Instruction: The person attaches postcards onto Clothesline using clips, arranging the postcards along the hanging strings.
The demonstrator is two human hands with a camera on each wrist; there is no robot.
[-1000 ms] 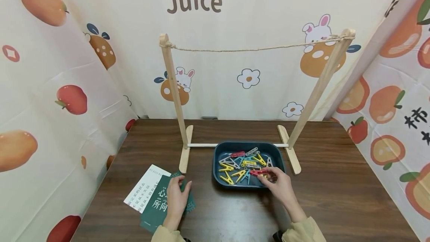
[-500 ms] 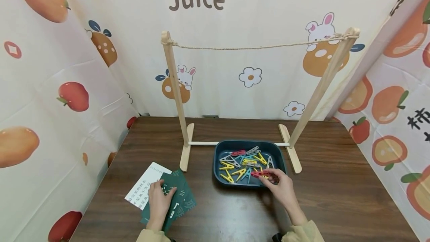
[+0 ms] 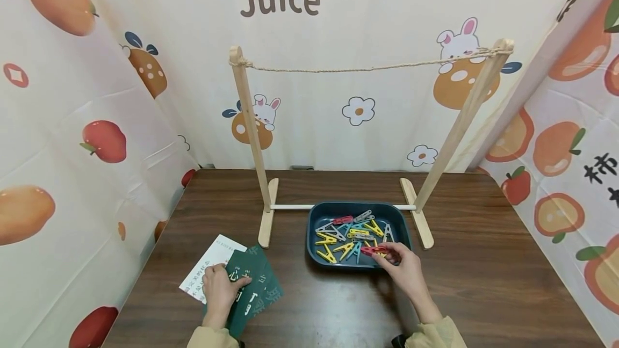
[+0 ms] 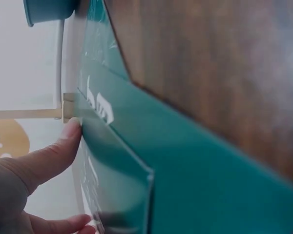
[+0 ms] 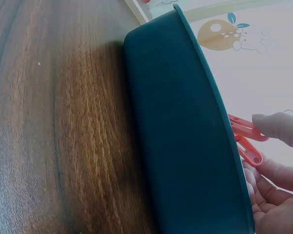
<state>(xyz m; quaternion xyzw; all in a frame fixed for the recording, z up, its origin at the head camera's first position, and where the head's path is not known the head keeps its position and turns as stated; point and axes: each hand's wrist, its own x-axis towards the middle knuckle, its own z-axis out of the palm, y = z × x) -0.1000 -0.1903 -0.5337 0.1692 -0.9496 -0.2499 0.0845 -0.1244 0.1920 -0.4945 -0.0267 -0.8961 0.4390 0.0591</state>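
Observation:
My right hand [image 3: 403, 267] pinches a red clothespin [image 3: 372, 250] between thumb and fingers, over the near right corner of the dark blue tray [image 3: 313, 263]. Seen from the right wrist, the red clothespin [image 5: 241, 127] shows just past the tray's rim. To the left, my left hand [image 3: 222, 289] lies over the green cards [image 3: 261, 278], its thumb stretched across the upper one and its fingers at the left edge. In the left wrist view the thumb [image 4: 61, 148] touches the green card [image 4: 117, 170]. A white card [image 3: 213, 256] with printed writing lies partly under them.
Several yellow, blue, grey and red clothespins [image 3: 359, 233] lie in the tray. Behind it stands a wooden frame with a left post [image 3: 251, 128], a right post [image 3: 461, 128] and a rope [image 3: 338, 71] strung between them. A patterned cloth [image 3: 309, 138] hangs behind the table.
My left hand has moved left across the green cards to their left side, uncovering more of the right one. My right hand keeps its pinch on the red clothespin, almost still.

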